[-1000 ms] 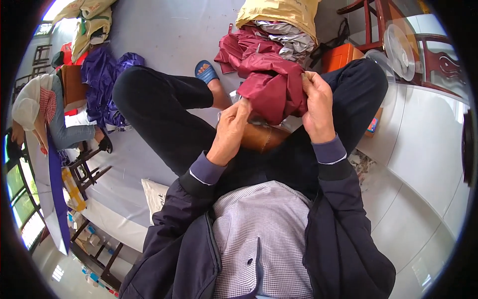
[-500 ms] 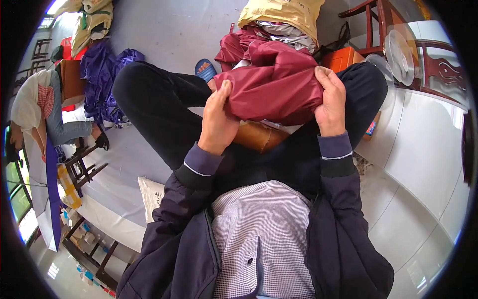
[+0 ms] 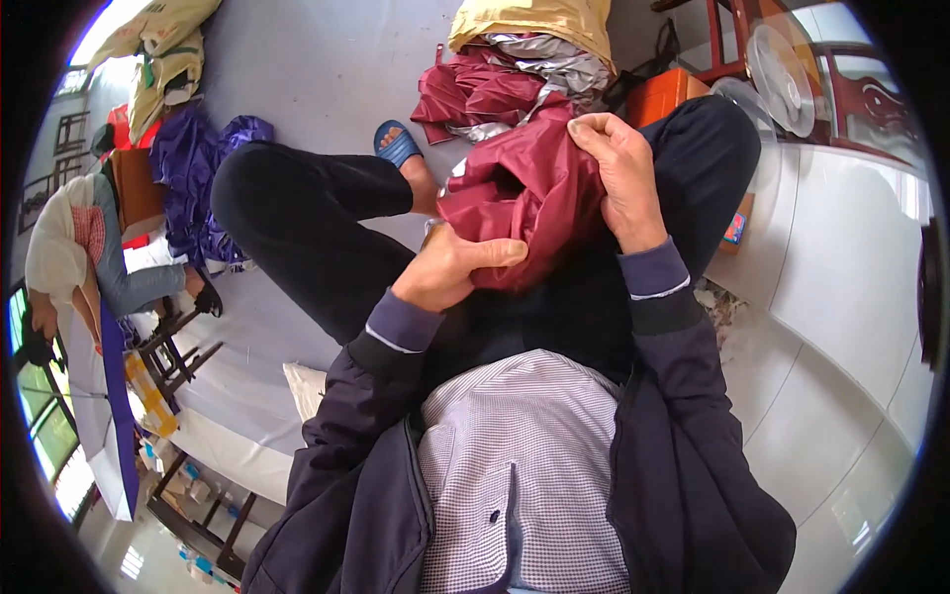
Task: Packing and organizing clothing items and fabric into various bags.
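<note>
Between my knees I hold a piece of shiny maroon fabric (image 3: 539, 188), bunched, with a dark fold opening in its middle. My left hand (image 3: 450, 265) grips its lower left edge, the thumb lying over the cloth. At its upper right my right hand (image 3: 623, 178) pinches another edge between thumb and fingertips. Beyond it lies a heap of the same maroon cloth with a silver underside (image 3: 485, 89), spilling from a yellow sack (image 3: 534, 22). Whether the held piece is joined to that heap, I cannot tell.
An orange box (image 3: 665, 96) stands by my right knee, with a clear plastic lid (image 3: 780, 79) and wooden chairs behind it. Purple fabric (image 3: 203, 183) lies to the left. Farther left a seated person (image 3: 74, 228) bends over white-and-purple material. A blue slipper (image 3: 398, 147) is on my left foot.
The maroon fabric was stretched flat between both hands and now is gathered and folded open. My left hand has turned inward and lower; my right has moved slightly up and left.
</note>
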{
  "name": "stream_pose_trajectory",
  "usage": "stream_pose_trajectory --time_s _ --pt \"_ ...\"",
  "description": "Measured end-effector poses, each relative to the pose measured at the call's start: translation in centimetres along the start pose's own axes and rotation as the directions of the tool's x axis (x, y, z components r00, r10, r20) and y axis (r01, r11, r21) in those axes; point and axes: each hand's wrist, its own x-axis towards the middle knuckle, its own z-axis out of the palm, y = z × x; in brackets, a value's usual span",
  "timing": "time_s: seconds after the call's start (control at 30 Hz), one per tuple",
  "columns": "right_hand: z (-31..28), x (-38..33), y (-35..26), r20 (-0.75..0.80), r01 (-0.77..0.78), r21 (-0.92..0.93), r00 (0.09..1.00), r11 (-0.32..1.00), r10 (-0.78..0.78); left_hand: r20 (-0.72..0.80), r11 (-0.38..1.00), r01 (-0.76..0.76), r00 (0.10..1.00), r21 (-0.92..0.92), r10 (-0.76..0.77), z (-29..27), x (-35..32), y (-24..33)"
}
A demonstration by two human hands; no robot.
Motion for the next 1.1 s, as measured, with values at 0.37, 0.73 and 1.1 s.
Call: stream_pose_trajectory --time_s 0.37,0.73,1.1 --pt "0.1 -0.1 -0.4 0.094 0.044 0.016 0.995 0.999 -0.046 -0.178 0.971 -0.235 0.958 -0.032 0.226 -1.2 0.5 -0.2" --pt "-0.6 -0.3 -1.2 0.068 0.089 -0.055 0.994 0.995 -0.085 -0.319 0.960 -0.189 0.941 -0.209 0.116 -0.7 0.9 -1.3" --pt "-3.9 -2.1 0.9 -0.214 0.235 -0.183 0.938 0.955 -0.272 0.301 0.424 -0.473 0.860 0.772 0.412 4.4 -1.5 -5.7"
